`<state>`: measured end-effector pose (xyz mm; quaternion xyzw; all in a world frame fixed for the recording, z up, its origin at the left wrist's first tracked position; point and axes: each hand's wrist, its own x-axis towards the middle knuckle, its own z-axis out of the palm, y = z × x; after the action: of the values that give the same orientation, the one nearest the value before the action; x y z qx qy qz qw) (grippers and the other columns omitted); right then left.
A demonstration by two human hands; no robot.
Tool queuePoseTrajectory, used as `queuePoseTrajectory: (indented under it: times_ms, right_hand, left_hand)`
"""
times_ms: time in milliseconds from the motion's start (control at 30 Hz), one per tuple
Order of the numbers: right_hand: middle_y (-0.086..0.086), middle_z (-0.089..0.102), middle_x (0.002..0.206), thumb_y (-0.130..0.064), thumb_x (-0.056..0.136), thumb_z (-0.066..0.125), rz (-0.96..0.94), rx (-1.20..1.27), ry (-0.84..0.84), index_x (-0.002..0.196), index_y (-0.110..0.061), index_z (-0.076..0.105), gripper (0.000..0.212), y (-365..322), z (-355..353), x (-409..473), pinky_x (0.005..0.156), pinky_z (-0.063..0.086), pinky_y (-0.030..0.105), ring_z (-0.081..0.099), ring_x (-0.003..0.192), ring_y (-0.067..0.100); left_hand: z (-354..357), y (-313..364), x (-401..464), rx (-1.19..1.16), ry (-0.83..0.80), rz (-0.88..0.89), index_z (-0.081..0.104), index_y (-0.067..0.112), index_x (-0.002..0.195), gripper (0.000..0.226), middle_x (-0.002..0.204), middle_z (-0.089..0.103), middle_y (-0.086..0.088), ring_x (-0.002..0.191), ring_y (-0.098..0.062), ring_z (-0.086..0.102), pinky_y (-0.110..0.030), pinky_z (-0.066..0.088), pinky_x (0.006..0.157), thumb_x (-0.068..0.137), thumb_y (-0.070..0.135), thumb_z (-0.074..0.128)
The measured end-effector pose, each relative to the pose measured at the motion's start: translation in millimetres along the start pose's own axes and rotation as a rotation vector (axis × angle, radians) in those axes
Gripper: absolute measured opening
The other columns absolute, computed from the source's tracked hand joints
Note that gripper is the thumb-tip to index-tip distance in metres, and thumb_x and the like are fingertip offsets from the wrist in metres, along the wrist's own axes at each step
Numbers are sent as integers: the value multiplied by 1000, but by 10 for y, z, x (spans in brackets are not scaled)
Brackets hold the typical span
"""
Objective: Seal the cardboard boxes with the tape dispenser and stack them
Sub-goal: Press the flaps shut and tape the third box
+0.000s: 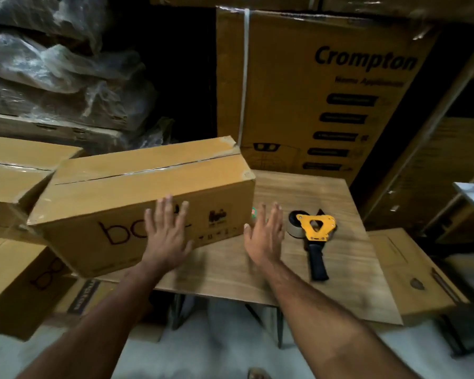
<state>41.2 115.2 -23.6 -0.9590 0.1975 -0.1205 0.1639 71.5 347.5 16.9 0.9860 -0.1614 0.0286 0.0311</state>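
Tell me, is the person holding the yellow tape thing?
No, the tape dispenser lies on the table, and both the left hand and right hand are open, off it.

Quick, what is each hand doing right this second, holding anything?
Left hand: open, fingers straight and spread against the front of the cardboard box, holding nothing.
Right hand: open, fingers straight, empty, beside the tape dispenser.

I see the cardboard box [145, 198] on the left part of the table [271, 274], overhanging its left edge. The tape dispenser [314, 236] lies to its right on the tabletop. A big carton [298, 86] stands behind the table; more boxes [14, 170] sit left.
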Motion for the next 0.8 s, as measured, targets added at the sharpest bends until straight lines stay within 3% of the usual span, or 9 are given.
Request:
queuePoseTrajectory:
  times_ms: [100,167,267,400,533,633,700,733,800]
  right_hand:
    - [18,5,165,-32,98,51,350,-77,-87,156,-12,18,69,612,71,-64,119,16,51,8,152,33]
    - [16,12,164,-18,102,40,487,-72,-121,154,-9,21,56,907,34,-34,119,19,50,11,151,31]
    - [17,29,156,-19,96,51,603,-48,-196,148,-3,29,59,1261,61,64,115,31,45,29,143,32]
    - [13,47,138,-31,89,68,701,90,-261,139,-4,37,65,1488,161,168,98,47,45,50,127,32]
    - [16,54,135,-19,93,58,819,228,-247,132,-6,52,41,1617,161,331,94,48,43,55,122,36]
    - [11,66,121,-29,82,65,780,348,-227,119,-16,60,40,1673,54,492,88,52,36,64,110,33]
    - [10,71,109,-36,84,66,656,445,-152,116,-19,61,37,1615,-96,692,78,50,32,67,101,34]
    - [12,72,106,-38,86,66,577,505,-102,116,-19,62,36,1556,-193,812,74,47,32,67,99,36]
    - [17,71,102,-35,88,68,436,656,-57,113,-14,64,32,1359,-460,1057,72,49,36,67,93,38]
  left_hand:
    - [191,847,-6,-35,-209,360,-14,24,157,91,159,-30,-17,149,-33,-24,-50,-14,119,95,45,49]
    - [256,1288,60,-100,-274,474,-3,23,158,85,162,-22,-17,151,-31,-15,-48,-7,122,95,45,49]
    - [283,1664,246,-179,-289,530,10,22,158,76,164,-12,-16,152,-30,-3,-45,2,124,97,42,51]
    - [337,1766,512,-226,-286,545,26,19,155,66,164,9,-19,150,-32,15,-42,20,120,97,39,53]
    - [390,1741,676,-256,-376,473,33,13,152,61,160,21,-20,148,-32,24,-37,24,119,98,37,51]
    - [278,1785,765,-375,-342,449,49,11,141,53,146,48,-12,133,-26,47,-31,36,110,95,36,47]
    - [90,1840,895,-468,-195,403,55,14,133,37,130,60,-4,114,-20,60,-33,47,98,97,25,54]
    - [-32,1869,985,-504,-99,367,53,15,133,38,128,61,-3,110,-18,61,-34,49,94,97,24,57]
    - [-333,1917,1186,-553,82,306,38,15,147,62,139,52,-6,121,-19,54,-33,48,100,93,28,65]
